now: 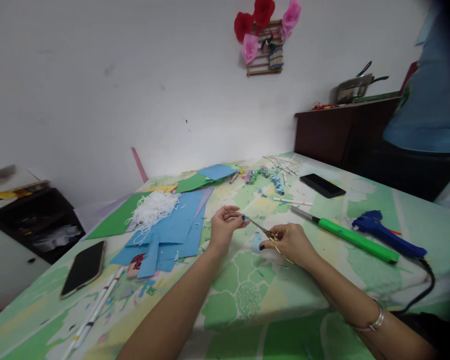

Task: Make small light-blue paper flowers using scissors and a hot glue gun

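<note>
My right hand (290, 244) grips a pair of gold-handled scissors (272, 235), its blades pointing left toward my other hand. My left hand (227, 225) is closed in a pinch at the blade tips, on a tiny blue paper piece (245, 218) that its fingertips partly cover. Just below the scissors, beside my right thumb, shows a light blue paper strip (257, 243); whether the thumb touches it I cannot tell. Small blue scraps lie scattered on the cloth around both hands.
Blue paper sheets (172, 220) and a white string heap (153, 210) lie left, near a phone (83, 269). To the right are a green-handled knife (356, 240), a blue glue gun (390, 232) with a cord and another phone (322, 185). Curled paper pieces (277, 184) lie behind. A person (431, 100) stands right.
</note>
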`<action>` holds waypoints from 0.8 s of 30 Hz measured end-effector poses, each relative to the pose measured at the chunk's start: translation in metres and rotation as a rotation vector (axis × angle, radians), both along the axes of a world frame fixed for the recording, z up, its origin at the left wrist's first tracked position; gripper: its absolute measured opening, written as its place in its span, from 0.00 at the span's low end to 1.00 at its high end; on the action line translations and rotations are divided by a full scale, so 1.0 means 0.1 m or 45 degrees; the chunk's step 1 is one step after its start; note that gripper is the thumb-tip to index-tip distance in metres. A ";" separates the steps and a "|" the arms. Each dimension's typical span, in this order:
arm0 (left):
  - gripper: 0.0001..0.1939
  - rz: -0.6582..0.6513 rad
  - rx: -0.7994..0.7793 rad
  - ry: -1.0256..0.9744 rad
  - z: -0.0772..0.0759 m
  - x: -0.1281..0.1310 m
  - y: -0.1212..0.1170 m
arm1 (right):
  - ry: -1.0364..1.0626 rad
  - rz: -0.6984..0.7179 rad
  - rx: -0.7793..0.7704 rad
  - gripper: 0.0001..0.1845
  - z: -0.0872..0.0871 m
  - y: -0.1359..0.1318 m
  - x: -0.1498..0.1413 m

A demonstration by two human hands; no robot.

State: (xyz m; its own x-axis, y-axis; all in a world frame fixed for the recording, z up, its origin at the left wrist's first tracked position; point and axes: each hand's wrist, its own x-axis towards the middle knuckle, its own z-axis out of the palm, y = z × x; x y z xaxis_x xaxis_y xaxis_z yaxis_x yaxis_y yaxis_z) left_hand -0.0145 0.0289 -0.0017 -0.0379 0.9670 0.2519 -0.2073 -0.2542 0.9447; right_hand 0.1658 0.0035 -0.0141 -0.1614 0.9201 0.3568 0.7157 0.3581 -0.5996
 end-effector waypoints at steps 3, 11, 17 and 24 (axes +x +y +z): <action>0.16 0.017 0.014 0.011 0.01 0.00 0.01 | 0.010 0.007 -0.004 0.20 0.00 0.00 0.00; 0.15 -0.060 0.013 -0.013 -0.01 0.02 0.00 | 0.035 0.006 -0.003 0.21 0.02 -0.02 0.00; 0.16 -0.136 -0.036 -0.058 -0.04 0.04 -0.01 | 0.045 -0.002 -0.011 0.21 0.01 -0.01 0.00; 0.15 -0.155 -0.076 -0.072 -0.02 0.06 -0.01 | 0.029 -0.003 -0.005 0.20 0.01 -0.01 0.01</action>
State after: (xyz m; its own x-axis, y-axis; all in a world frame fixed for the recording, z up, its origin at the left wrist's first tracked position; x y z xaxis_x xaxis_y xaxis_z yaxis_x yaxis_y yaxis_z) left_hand -0.0088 0.0275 -0.0041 0.0684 0.9785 0.1945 -0.2865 -0.1675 0.9433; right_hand 0.1663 0.0020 -0.0136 -0.1512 0.9219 0.3567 0.7025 0.3541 -0.6174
